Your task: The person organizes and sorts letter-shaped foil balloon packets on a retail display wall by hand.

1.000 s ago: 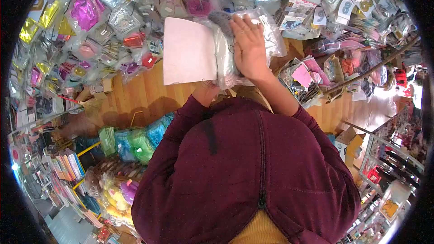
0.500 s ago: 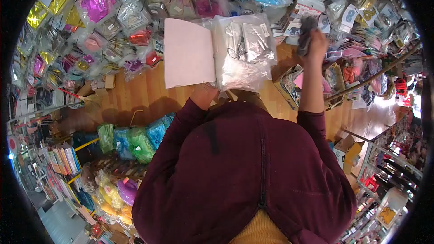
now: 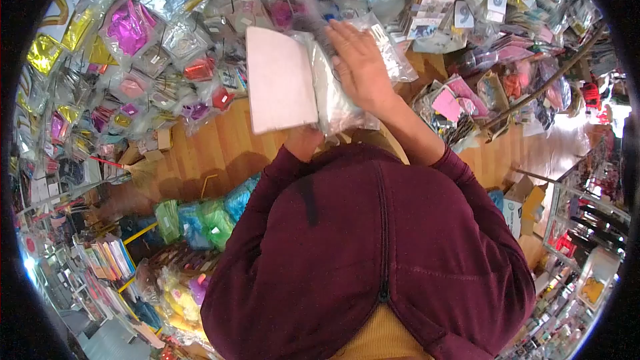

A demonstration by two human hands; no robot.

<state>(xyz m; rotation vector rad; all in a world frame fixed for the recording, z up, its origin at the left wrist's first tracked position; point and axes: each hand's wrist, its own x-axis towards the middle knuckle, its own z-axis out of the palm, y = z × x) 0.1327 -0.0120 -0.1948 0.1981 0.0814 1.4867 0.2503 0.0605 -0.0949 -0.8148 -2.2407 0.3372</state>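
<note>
My left hand (image 3: 303, 141) is at the lower edge of a pale pink board (image 3: 280, 81) and a clear plastic packet (image 3: 325, 90) beside it; it supports them from below, its fingers mostly hidden. Across the packet reaches my right hand (image 3: 365, 67), back upward and fingers pointing up and left. A dark grey cloth (image 3: 308, 23), smeared by motion, shows past its fingertips. Part of the packet, with silvery contents (image 3: 393, 53), sticks out to the right of the hand.
Plastic-wrapped goods, including a magenta foil pack (image 3: 130, 28), lie thickly across the far side. A carton of packets (image 3: 450, 107) stands on the wooden floor at right, near a long stick (image 3: 547, 80). Green and blue bundles (image 3: 215, 223) sit at lower left.
My right hand has swung left from beside the goods onto the plastic packet, bringing the dark grey cloth along. The packet now tilts, and my left hand stays at its lower edge.
</note>
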